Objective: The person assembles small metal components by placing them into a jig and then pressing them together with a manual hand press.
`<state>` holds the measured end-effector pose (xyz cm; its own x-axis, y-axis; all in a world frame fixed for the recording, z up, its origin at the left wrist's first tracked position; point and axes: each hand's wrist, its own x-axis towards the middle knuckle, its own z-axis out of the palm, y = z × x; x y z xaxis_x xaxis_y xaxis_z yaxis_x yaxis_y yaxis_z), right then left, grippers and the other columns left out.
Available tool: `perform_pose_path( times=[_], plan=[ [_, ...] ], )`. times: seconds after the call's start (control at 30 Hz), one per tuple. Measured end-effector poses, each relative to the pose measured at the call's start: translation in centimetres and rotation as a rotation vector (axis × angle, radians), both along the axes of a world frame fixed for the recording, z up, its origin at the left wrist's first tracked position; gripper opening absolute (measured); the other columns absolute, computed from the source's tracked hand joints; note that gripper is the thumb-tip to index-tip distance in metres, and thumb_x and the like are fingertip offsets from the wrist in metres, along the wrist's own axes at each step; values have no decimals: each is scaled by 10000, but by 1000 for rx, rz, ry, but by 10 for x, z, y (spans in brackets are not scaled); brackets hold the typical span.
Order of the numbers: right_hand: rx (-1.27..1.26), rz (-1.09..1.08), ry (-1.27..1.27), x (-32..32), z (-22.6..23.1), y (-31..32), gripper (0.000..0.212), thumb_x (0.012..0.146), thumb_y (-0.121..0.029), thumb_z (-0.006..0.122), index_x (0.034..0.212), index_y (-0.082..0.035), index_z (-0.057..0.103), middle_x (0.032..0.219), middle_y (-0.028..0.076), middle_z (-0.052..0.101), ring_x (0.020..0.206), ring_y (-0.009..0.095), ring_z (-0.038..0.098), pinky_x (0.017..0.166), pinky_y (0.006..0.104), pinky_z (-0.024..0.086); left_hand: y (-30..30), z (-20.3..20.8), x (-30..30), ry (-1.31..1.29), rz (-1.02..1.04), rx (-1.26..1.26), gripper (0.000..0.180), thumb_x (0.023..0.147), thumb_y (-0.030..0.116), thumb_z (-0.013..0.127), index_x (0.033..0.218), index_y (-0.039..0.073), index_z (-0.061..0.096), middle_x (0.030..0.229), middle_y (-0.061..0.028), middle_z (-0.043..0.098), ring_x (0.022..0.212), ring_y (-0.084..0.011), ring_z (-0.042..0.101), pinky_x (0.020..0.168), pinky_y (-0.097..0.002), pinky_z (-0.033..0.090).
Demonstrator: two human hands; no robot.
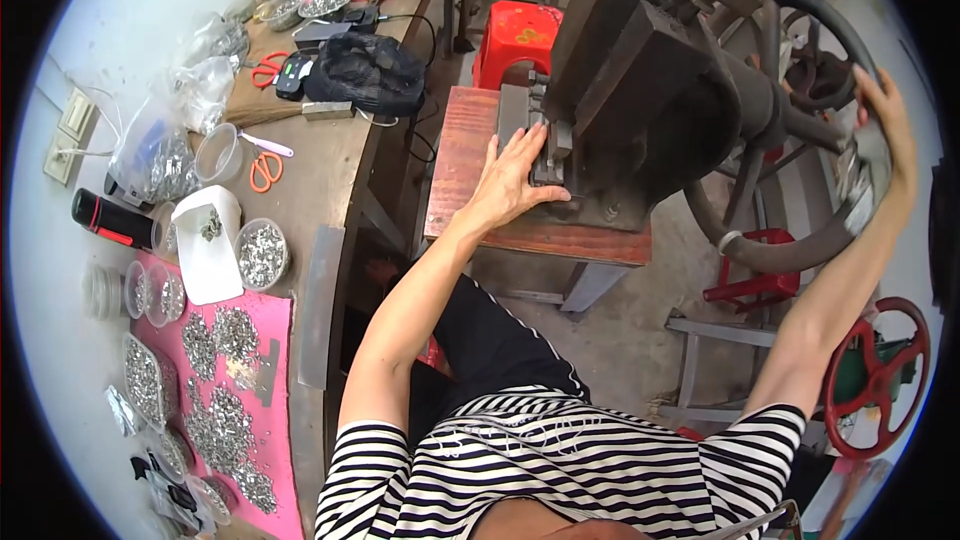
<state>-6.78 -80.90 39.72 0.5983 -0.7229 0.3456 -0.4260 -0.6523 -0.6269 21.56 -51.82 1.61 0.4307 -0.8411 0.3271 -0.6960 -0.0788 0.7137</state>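
Observation:
A dark metal hand press (650,90) stands on a reddish wooden stand (465,155) in front of me. My left hand (510,180) lies with fingers stretched and thumb spread against the metal die block (515,112) at the foot of the press. Whether a small part is under the fingers is hidden. On the right, my right hand (884,110) is closed around the rim of the press's large handwheel (800,258), beside a section wrapped in pale material (868,170).
The workbench (325,175) on the left holds a pink mat (275,340) with piles of small metal parts, a tub of parts (263,253), a white tray (208,260), orange scissors (266,172) and a black cap (365,75). A red stool (515,40) stands behind; a red wheel (876,378) is at right.

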Motion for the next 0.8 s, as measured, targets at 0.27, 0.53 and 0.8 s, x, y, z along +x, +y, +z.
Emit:
perform_pose_path(
  times=[0.27, 0.53, 0.8],
  plan=[
    [-283, -290, -536, -57, -187, 78, 296, 905, -97, 773, 1074, 14, 557, 828, 99, 651, 647, 152, 659, 622, 296, 558, 4, 2, 3, -98, 12, -68, 1113, 749, 539, 838, 1561, -36, 338, 1612, -219, 379, 1526, -405, 287, 1239, -595, 152],
    [-295, -94, -240, -28, -45, 3, 773, 946, -309, 756, 1569, -69, 367, 1094, 142, 662, 852, 159, 664, 743, 288, 535, 13, -1, 47, 468, 183, -432, 481, 1032, 60, 553, 1505, 34, 469, 1312, -114, 673, 1166, -161, 620, 1016, -283, 469],
    [-548, -91, -24, -12, 1, -40, 661, 961, -450, 694, 1500, -119, 503, 1414, 202, 566, 1233, 302, 620, 1023, 350, 500, -37, 36, 56, 429, -175, -177, 756, 834, 108, 701, 1523, 23, 401, 1379, -201, 574, 1264, -274, 570, 1071, -378, 448]
  ],
)
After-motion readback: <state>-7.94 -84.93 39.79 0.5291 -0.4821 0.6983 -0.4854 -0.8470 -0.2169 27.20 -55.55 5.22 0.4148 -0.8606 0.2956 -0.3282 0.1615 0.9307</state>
